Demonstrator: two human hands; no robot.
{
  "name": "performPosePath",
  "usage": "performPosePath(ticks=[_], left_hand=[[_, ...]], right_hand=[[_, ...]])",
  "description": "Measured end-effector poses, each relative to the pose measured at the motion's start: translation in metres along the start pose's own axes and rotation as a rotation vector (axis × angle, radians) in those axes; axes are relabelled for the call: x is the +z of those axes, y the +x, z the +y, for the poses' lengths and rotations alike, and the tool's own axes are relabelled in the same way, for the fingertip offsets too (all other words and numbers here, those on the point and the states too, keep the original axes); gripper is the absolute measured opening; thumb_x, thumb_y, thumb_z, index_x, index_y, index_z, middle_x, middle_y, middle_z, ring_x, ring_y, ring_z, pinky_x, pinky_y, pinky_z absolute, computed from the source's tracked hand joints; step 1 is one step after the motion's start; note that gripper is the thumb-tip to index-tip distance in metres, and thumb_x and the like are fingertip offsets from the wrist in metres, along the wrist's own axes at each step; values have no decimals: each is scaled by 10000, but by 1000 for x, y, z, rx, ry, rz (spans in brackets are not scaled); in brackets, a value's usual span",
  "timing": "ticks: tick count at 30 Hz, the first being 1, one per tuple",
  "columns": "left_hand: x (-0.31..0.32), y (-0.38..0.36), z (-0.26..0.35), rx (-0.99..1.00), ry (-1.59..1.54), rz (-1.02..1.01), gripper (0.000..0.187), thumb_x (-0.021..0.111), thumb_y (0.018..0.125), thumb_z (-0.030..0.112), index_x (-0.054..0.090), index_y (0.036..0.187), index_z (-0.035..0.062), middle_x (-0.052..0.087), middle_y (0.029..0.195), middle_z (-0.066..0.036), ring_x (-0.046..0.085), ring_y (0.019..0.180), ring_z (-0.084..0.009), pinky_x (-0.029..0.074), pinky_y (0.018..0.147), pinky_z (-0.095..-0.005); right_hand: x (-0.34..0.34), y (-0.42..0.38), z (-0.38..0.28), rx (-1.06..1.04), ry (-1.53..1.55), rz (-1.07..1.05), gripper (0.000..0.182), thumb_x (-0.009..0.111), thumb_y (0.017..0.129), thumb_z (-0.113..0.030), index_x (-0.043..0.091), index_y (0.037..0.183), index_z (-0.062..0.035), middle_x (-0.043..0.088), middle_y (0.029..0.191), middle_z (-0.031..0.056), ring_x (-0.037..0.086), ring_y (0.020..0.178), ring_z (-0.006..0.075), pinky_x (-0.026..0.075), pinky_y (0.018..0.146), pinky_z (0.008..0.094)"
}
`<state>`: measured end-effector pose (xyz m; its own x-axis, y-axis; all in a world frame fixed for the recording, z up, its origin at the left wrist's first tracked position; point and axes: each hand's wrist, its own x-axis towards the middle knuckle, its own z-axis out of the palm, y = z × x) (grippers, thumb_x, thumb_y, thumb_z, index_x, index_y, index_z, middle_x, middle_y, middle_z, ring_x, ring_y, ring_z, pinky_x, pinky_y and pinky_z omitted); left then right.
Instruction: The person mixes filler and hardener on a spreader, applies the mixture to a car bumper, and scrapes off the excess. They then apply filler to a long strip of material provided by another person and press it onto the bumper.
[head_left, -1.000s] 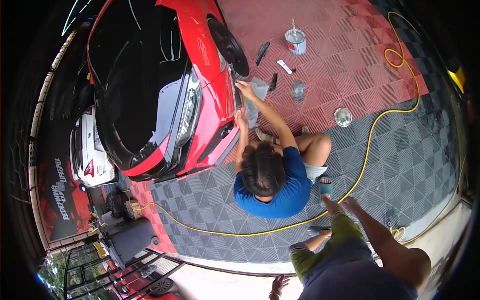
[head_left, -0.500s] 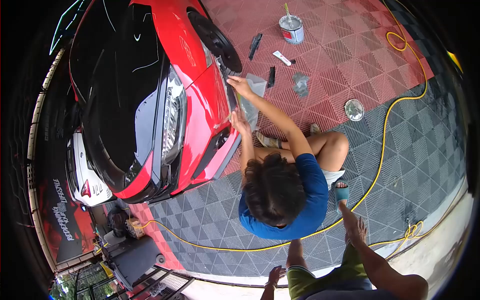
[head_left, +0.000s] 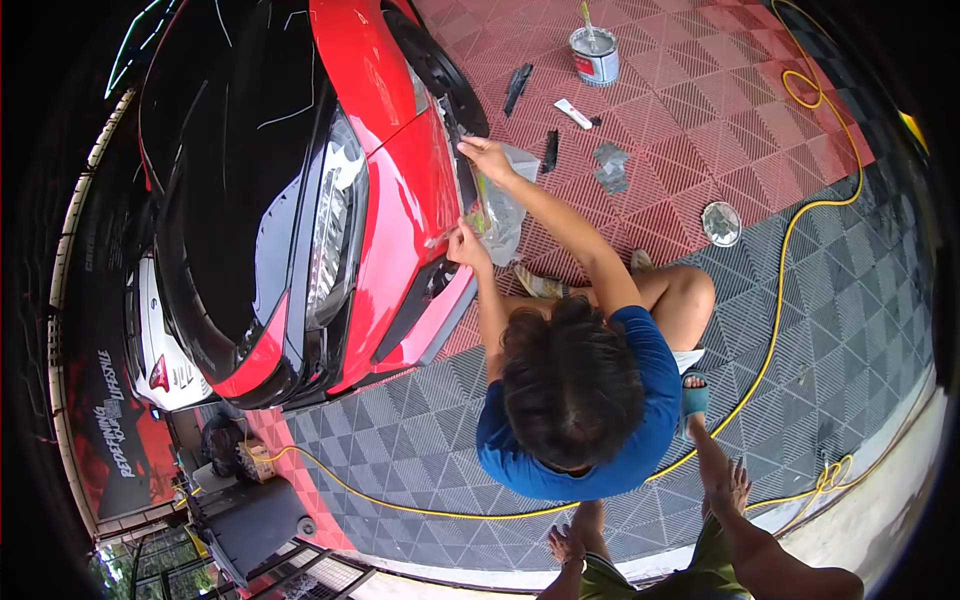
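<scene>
My left hand (head_left: 565, 545) hangs at the bottom edge with its fingers apart and nothing in it. My right hand (head_left: 731, 489) is lower right, fingers spread, holding nothing, just above my green shorts (head_left: 715, 570). Right in front of me a person in a blue shirt (head_left: 600, 420) squats by the front corner of a red car (head_left: 400, 200). Both of that person's hands press a clear plastic sheet (head_left: 500, 212) against the bumper edge beside the wheel.
A yellow hose (head_left: 770, 340) snakes over the red and grey floor tiles behind the squatting person. A paint can (head_left: 594, 55), small tools (head_left: 573, 113), a crumpled foil piece (head_left: 610, 165) and a round lid (head_left: 720, 223) lie on the floor. A white car (head_left: 150, 350) is parked at left.
The view has moved closer over the squatting person. My hands sit lower in the frame. The person's lower hand slid down the bumper with the plastic sheet.
</scene>
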<state>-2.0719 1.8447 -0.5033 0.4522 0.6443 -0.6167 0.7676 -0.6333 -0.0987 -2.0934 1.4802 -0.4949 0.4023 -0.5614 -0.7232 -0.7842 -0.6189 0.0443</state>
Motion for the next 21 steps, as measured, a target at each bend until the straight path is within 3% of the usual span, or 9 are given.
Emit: performPosePath(ticks=[5, 10, 21], left_hand=[[8, 1, 7, 10, 106, 41, 513, 357, 922, 477, 435, 1279, 117, 451, 1303, -143, 465, 1163, -350, 359, 947, -510], [3, -4, 20, -11, 169, 9, 522, 363, 915, 488, 445, 1278, 122, 467, 1296, -123, 466, 1172, -329, 348, 962, -495], [0, -1, 33, -4, 167, 28, 558, 372, 905, 510, 477, 1257, 90, 485, 1279, -125, 446, 1194, -303, 323, 980, -487]], right_hand=[[10, 3, 9, -4, -20, 41, 748, 540, 747, -321, 287, 1426, -137, 229, 1491, 154, 306, 1313, 339, 210, 1058, 560], [21, 1, 18, 20, -13, 57, 764, 581, 702, -299, 331, 1399, -110, 222, 1498, 124, 300, 1322, 324, 168, 1091, 537], [25, -1, 19, 17, 25, 118, 736, 572, 682, -256, 370, 1369, -86, 258, 1481, 136, 348, 1292, 333, 137, 1108, 533]])
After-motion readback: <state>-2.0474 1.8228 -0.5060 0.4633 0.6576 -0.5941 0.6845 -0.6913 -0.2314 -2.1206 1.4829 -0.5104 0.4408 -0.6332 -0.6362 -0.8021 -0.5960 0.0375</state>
